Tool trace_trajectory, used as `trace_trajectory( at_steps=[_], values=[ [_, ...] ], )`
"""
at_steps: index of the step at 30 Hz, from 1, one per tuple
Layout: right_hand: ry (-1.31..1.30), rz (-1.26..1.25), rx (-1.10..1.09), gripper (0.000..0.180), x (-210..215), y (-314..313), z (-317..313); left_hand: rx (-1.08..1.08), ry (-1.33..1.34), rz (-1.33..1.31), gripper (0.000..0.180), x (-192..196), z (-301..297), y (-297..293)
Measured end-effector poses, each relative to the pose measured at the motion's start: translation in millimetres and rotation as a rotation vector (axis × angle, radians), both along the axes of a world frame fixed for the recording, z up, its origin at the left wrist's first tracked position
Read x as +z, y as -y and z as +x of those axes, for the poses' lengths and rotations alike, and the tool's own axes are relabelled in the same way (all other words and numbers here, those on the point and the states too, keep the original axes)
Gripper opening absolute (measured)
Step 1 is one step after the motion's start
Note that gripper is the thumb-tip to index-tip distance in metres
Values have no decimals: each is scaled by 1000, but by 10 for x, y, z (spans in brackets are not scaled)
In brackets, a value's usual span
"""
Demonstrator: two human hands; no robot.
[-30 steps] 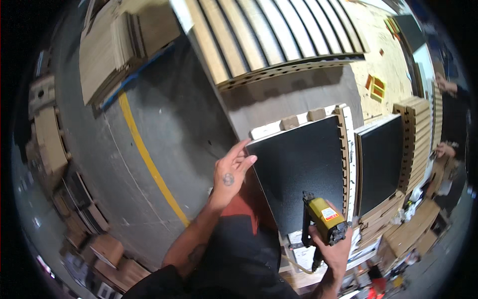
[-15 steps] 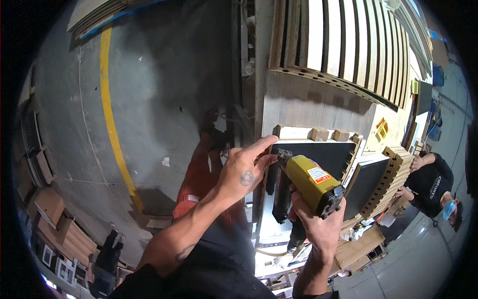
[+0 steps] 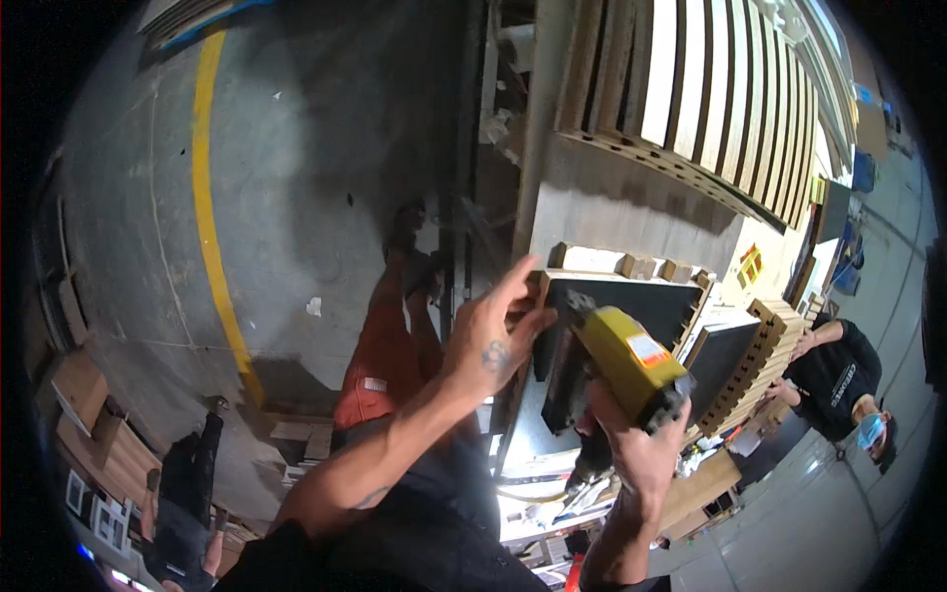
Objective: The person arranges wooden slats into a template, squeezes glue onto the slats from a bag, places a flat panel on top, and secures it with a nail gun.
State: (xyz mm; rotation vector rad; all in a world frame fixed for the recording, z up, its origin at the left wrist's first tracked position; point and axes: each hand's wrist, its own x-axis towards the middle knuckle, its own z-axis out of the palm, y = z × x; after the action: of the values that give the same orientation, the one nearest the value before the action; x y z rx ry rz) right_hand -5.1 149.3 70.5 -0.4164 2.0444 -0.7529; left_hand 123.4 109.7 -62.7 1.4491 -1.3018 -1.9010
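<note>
My right hand (image 3: 641, 444) is wrapped round the handle of a yellow and black nail gun (image 3: 631, 357). The tool lies tilted over a shallow wooden frame with a black panel (image 3: 641, 301), its nose near the frame's left edge. At that same edge is my left hand (image 3: 491, 340), its thumb against the side and its index finger stretched along the corner. The other left fingers are curled and partly hidden. Small wooden blocks (image 3: 639, 266) line the frame's far side.
Stacked slatted wooden parts (image 3: 691, 89) fill the far end of the bench (image 3: 631, 192). On the right stand a second dark panel (image 3: 720, 355) and a row of notched wood pieces (image 3: 755, 365). A co-worker (image 3: 838, 375) handles these. Another person (image 3: 187, 503) is at lower left.
The nail gun's nose has shifted slightly right, away from the frame's left edge. My left index finger has come off the top corner and now points farther upward. The whole view has tilted slightly.
</note>
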Motion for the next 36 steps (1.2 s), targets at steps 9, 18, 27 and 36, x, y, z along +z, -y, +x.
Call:
trace_trajectory(
  at_steps=[9, 18, 27, 36],
  values=[
    [-14, 33, 175, 40, 21, -299, -59, 12, -18, 225, 35, 24, -5, -320],
    [58, 53, 40, 35, -30, -185, 13, 48, -53, 197, 29, -148, -72, -454],
    [-173, 212, 164, 38, -41, -241, 63, 159, -225, 160, 4, -287, -34, -559],
    [-185, -48, 477, 44, -171, -886, -615, -56, -7, 147, 70, -341, -586, -775]
  ],
)
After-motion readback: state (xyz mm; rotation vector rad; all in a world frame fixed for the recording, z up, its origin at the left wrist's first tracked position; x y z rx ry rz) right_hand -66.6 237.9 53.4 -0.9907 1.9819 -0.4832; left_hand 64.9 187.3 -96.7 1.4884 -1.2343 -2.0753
